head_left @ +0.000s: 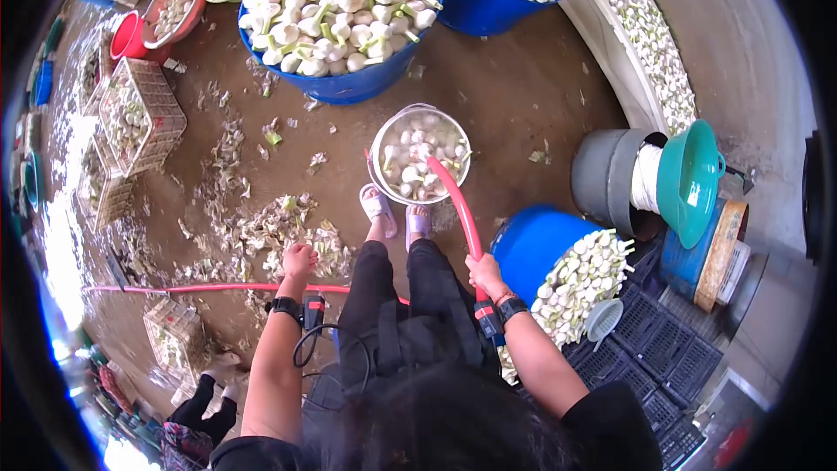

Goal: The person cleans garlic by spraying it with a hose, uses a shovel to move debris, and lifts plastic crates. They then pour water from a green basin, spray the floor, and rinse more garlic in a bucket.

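My right hand (485, 272) is wrapped round a pink hose (459, 202). The hose's end reaches into a white bucket (377, 162) of garlic bulbs (413, 145), which seem to sit in water. That bucket stands on the floor just beyond my feet. Off to the left, my left hand (299, 259) is curled closed in the air, with nothing visible in it. Another stretch of the hose runs along the floor behind that hand. Beside my right arm is a blue barrel (538, 253) with more garlic spread at its near side.
Large blue tubs (342, 85) heaped with garlic stand ahead. Wicker baskets (144, 113) line the left side, near scattered peelings (270, 231). On the right are black crates (654, 340), a green basin (693, 183) and a grey drum (602, 173). People are partly visible at the left edges.
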Motion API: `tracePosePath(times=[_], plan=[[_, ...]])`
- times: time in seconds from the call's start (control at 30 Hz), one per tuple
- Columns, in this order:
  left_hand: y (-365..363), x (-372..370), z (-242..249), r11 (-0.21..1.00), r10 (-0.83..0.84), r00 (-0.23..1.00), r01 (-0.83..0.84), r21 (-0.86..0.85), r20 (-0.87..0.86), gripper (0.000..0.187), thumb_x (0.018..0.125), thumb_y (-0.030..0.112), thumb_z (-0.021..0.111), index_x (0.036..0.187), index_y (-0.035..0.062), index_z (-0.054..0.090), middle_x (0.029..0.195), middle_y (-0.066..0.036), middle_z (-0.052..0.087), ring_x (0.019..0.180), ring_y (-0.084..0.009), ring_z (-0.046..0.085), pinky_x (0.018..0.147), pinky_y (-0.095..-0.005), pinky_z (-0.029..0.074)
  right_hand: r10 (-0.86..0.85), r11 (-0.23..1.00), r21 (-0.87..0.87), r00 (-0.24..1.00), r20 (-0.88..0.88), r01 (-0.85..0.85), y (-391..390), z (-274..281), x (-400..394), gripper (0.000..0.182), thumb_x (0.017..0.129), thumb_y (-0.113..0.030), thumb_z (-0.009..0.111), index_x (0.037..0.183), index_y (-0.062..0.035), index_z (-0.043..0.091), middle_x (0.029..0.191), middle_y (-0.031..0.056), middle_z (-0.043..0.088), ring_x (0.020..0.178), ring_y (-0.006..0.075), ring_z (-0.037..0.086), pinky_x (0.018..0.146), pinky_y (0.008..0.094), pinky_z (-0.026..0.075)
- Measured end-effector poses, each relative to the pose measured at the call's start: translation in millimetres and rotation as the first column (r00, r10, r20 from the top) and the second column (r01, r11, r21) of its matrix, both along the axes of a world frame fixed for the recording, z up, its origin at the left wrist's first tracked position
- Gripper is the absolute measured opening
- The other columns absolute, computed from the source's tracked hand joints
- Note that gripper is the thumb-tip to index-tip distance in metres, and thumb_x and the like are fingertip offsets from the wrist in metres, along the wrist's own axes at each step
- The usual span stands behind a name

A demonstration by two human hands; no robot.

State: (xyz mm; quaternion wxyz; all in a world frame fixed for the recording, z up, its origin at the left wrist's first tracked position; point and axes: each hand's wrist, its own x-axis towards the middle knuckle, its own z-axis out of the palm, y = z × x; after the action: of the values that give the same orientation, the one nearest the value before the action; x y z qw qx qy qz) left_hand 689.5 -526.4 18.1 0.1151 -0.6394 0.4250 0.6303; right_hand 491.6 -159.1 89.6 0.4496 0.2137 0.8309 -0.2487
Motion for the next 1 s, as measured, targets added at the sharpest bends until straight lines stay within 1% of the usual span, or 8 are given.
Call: tracePosePath(times=[0.07, 0.13, 0.23, 0.3, 0.5, 0.67, 0.87, 1.0], plan=[[8.8, 11.3, 8.6, 0.991, 0.124, 0.987, -0.12, 0.051, -0.097, 0.002, 0.081, 0.005, 0.047, 0.081, 0.0032, 0.048, 0.062, -0.005, 0.052, 0.046, -0.0081, 0.046, 0.037, -0.0198, 0.034, 0.021, 1.0, -0.007, 0.999, -0.024, -0.021, 10.8, -3.1, 4.1, 0.032, 0.077, -0.032, 0.058, 0.074, 0.0005, 0.058, 0.054, 0.0088, 0.057, 0.045, 0.0203, 0.058, 0.042, 0.0323, 0.047], [22.9, 7.8, 29.3, 0.981, 0.194, 0.978, -0.192, 0.033, -0.075, 0.003, 0.081, 0.005, 0.047, 0.083, 0.0026, 0.048, 0.062, -0.005, 0.052, 0.047, -0.0079, 0.046, 0.037, -0.0193, 0.034, 0.034, 0.998, -0.046, 0.999, -0.036, -0.035, 16.9, -5.8, 0.4, 0.031, 0.077, -0.03, 0.057, 0.072, 0.0005, 0.056, 0.052, 0.0075, 0.056, 0.043, 0.019, 0.057, 0.04, 0.031, 0.046], [45.2, 34.5, 35.6, 0.961, 0.275, 0.95, -0.276, 0.016, -0.146, 0.004, 0.082, 0.006, 0.048, 0.085, 0.0034, 0.049, 0.064, -0.005, 0.053, 0.048, -0.0077, 0.047, 0.039, -0.0195, 0.035, -0.101, 0.989, -0.108, 0.995, 0.019, 0.103, 10.4, 1.6, -14.3, 0.025, 0.078, -0.024, 0.054, 0.064, -0.0031, 0.051, 0.048, 0.0023, 0.048, 0.038, 0.0134, 0.05, 0.035, 0.0275, 0.041], [70.7, 58.1, 56.4, 0.925, 0.371, 0.913, -0.38, -0.02, -0.172, 0.005, 0.082, 0.007, 0.048, 0.086, 0.0041, 0.049, 0.066, -0.006, 0.054, 0.049, -0.0083, 0.048, 0.04, -0.0203, 0.037, -0.122, 0.97, -0.207, 0.992, 0.032, 0.126, 19.8, -14.0, -19.0, 0.021, 0.08, -0.022, 0.055, 0.067, -0.0055, 0.049, 0.048, 0.0012, 0.045, 0.035, 0.013, 0.046, 0.033, 0.0282, 0.039], [171.7, 154.4, 95.3, 0.827, 0.551, 0.834, -0.543, -0.145, 0.02, 0.012, 0.08, 0.012, 0.05, 0.089, 0.0034, 0.051, 0.072, -0.008, 0.059, 0.058, -0.0132, 0.056, 0.047, -0.024, 0.045, 0.037, 0.965, -0.263, 0.99, 0.135, 0.0, 27.9, -33.3, -39.4, 0.021, 0.082, -0.023, 0.052, 0.076, -0.0047, 0.044, 0.048, 0.0029, 0.041, 0.035, 0.0159, 0.042, 0.035, 0.0322, 0.04], [278.0, 218.8, 122.0, 0.653, 0.746, 0.658, -0.689, -0.315, 0.105, 0.012, 0.078, 0.014, 0.051, 0.083, 0.0038, 0.055, 0.067, -0.006, 0.059, 0.054, -0.0123, 0.056, 0.045, -0.0249, 0.045, 0.214, 0.97, -0.147, 0.966, 0.142, -0.193, 25.0, -43.9, -50.4, 0.027, 0.083, -0.031, 0.049, 0.08, -0.0058, 0.041, 0.051, 0.0029, 0.04, 0.038, 0.017, 0.044, 0.036, 0.0326, 0.041], [380.1, 238.5, 130.9, 0.465, 0.885, 0.441, -0.812, -0.354, 0.151, 0.01, 0.077, 0.013, 0.051, 0.076, 0.0041, 0.056, 0.065, -0.005, 0.059, 0.051, -0.0107, 0.054, 0.042, -0.0244, 0.042, 0.379, 0.922, -0.157, 0.91, 0.17, -0.355, 22.7, -57.6, -73.1, 0.035, 0.083, -0.03, 0.048, 0.089, 0.0033, 0.04, 0.058, 0.007, 0.044, 0.043, 0.0187, 0.046, 0.039, 0.0313, 0.044], [417.4, 243.7, 130.9, 0.569, 0.823, 0.529, -0.77, -0.288, 0.21, 0.011, 0.077, 0.016, 0.053, 0.078, 0.0055, 0.058, 0.071, -0.006, 0.061, 0.056, -0.0123, 0.057, 0.047, -0.0239, 0.045, 0.406, 0.907, -0.184, 0.904, 0.133, -0.38, 15.8, -53.4, -68.0, 0.036, 0.083, -0.029, 0.049, 0.092, 0.0043, 0.04, 0.059, 0.0078, 0.045, 0.045, 0.0189, 0.047, 0.04, 0.0308, 0.044]])
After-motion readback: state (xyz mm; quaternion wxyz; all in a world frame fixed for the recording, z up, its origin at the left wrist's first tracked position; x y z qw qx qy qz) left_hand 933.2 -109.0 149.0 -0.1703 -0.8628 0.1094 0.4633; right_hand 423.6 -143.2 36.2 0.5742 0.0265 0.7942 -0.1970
